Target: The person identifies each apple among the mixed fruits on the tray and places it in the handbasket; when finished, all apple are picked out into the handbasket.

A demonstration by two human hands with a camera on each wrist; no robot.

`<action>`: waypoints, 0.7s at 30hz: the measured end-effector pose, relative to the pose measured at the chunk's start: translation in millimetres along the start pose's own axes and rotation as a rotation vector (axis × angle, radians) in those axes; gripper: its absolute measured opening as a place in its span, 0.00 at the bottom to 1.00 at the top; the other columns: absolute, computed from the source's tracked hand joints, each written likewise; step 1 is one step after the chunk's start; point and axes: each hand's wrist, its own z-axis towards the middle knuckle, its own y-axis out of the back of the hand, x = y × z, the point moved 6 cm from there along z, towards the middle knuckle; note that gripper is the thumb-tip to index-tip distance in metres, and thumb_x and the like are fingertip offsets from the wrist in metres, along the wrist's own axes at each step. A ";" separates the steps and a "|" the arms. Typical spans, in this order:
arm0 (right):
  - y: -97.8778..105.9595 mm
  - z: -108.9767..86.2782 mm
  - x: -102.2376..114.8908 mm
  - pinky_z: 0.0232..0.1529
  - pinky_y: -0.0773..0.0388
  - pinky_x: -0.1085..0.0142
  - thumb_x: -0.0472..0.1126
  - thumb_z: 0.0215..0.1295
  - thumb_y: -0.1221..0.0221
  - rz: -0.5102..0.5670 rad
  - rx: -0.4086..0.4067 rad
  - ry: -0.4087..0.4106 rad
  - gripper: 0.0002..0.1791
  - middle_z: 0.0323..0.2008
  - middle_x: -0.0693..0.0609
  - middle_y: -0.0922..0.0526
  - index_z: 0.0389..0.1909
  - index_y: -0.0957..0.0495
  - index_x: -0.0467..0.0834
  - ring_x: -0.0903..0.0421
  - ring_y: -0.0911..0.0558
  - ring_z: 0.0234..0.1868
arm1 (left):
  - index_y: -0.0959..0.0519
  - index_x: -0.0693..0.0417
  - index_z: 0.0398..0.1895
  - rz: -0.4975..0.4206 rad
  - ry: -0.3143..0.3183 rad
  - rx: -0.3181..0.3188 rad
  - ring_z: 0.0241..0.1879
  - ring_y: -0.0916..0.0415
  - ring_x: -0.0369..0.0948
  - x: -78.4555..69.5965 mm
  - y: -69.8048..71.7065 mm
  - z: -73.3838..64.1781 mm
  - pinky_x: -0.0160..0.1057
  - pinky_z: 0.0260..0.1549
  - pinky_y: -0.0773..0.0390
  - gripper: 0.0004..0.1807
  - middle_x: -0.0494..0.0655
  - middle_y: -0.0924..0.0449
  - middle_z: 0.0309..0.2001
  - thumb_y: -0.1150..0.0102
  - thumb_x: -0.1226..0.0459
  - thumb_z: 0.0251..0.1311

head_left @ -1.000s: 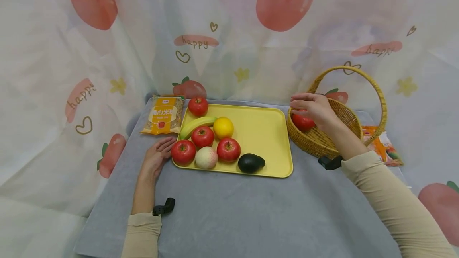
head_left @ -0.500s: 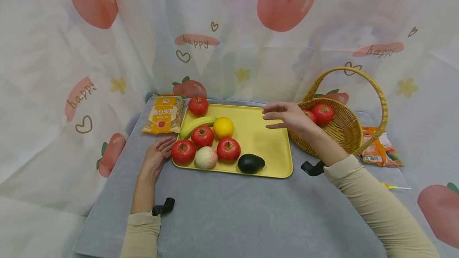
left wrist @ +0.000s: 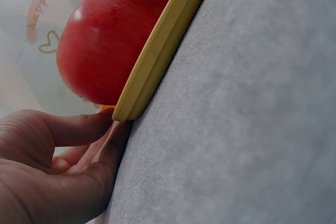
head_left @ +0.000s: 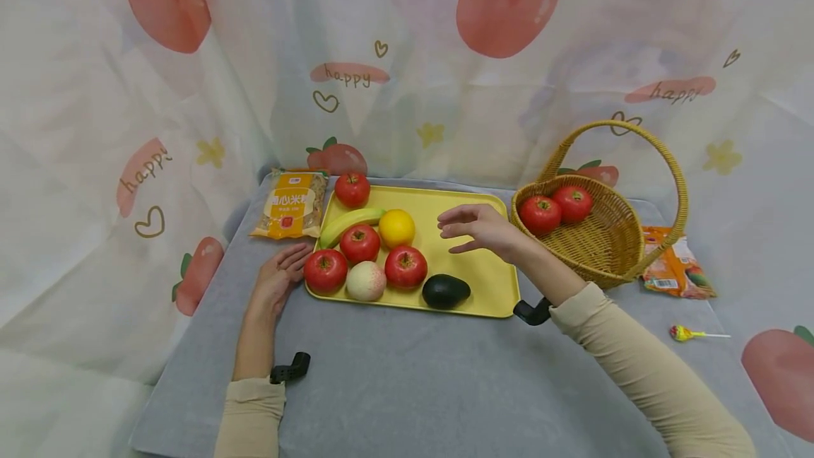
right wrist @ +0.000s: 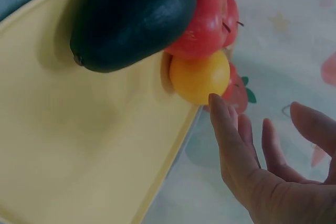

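The head view looks forward and down from above the near side of the grey table, far enough back to frame the yellow tray, wicker basket and patterned curtain behind (it even catches a black wrist camera on each arm). The left wrist view sits low and close, tipped steeply, facing past the left hand to a red apple. The right wrist view, rolled sideways, peers obliquely across the yellow tray past the right hand, sharing the avocado and orange with the head view.
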 end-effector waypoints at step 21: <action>-31.6 17.3 -24.5 0.61 0.24 0.40 0.37 0.75 0.42 -0.042 0.097 -0.068 0.27 0.69 0.29 0.30 0.70 0.31 0.29 0.32 0.26 0.68 | 0.37 0.60 0.78 0.002 -0.011 0.008 0.62 0.23 0.34 -1.9 -1.2 -2.2 0.28 0.44 0.23 0.42 0.59 0.34 0.76 0.59 0.89 0.59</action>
